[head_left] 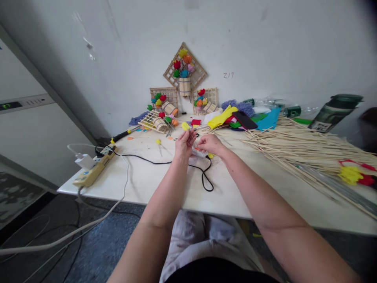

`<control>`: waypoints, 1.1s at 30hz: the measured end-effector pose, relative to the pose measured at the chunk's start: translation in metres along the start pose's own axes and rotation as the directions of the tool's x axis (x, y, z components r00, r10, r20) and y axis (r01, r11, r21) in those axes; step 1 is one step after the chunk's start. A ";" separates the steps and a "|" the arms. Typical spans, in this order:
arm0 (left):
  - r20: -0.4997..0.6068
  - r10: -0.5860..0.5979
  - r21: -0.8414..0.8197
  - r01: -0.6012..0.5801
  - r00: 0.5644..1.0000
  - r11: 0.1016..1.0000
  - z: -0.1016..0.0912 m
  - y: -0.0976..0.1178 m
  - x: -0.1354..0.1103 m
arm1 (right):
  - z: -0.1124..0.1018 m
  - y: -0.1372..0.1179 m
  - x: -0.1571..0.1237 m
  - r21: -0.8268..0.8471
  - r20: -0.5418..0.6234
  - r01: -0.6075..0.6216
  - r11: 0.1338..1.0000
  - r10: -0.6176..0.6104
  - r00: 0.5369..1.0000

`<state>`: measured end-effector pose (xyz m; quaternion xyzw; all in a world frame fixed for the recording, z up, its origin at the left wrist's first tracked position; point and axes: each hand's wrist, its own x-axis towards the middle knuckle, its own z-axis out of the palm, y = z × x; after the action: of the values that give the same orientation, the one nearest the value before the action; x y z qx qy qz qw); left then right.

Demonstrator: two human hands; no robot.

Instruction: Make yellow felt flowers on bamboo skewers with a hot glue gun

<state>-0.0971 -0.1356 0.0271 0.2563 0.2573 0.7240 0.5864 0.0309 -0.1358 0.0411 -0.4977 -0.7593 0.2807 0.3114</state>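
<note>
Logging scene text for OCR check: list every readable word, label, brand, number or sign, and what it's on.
"217": handwritten on the wall; last digit looks like a 7.
Green digits on the display at far left: too blurred to read for sure.
Label on the dark bottle: too blurred.
No words or brands readable.

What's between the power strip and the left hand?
The head view shows a black cord, a white cable, a small yellow piece and, slightly farther back, orange bits.
</note>
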 end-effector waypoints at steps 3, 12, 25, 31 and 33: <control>0.001 -0.006 0.012 0.006 1.000 1.000 0.000 0.000 0.000 | 0.000 0.000 0.000 -0.017 -0.004 0.002 1.000 -0.002 1.000; 0.004 -0.008 -0.004 0.008 1.000 1.000 0.002 0.001 -0.001 | -0.001 -0.002 -0.001 -0.100 -0.021 0.027 0.995 -0.030 0.999; 0.019 -0.005 0.004 0.005 1.000 1.000 0.003 0.001 -0.003 | 0.000 -0.001 -0.002 0.101 0.044 0.033 0.994 -0.038 0.998; 0.021 0.006 0.020 -0.007 1.000 1.000 0.004 0.001 -0.004 | -0.002 -0.004 -0.004 0.146 0.051 0.014 0.989 -0.022 0.998; 0.019 0.006 0.017 -0.006 1.000 1.000 0.004 0.001 -0.004 | -0.003 -0.005 -0.005 0.176 0.061 0.007 0.984 -0.018 0.998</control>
<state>-0.0939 -0.1397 0.0303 0.2688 0.2572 0.7212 0.5844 0.0316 -0.1414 0.0455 -0.4544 -0.7442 0.3600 0.3319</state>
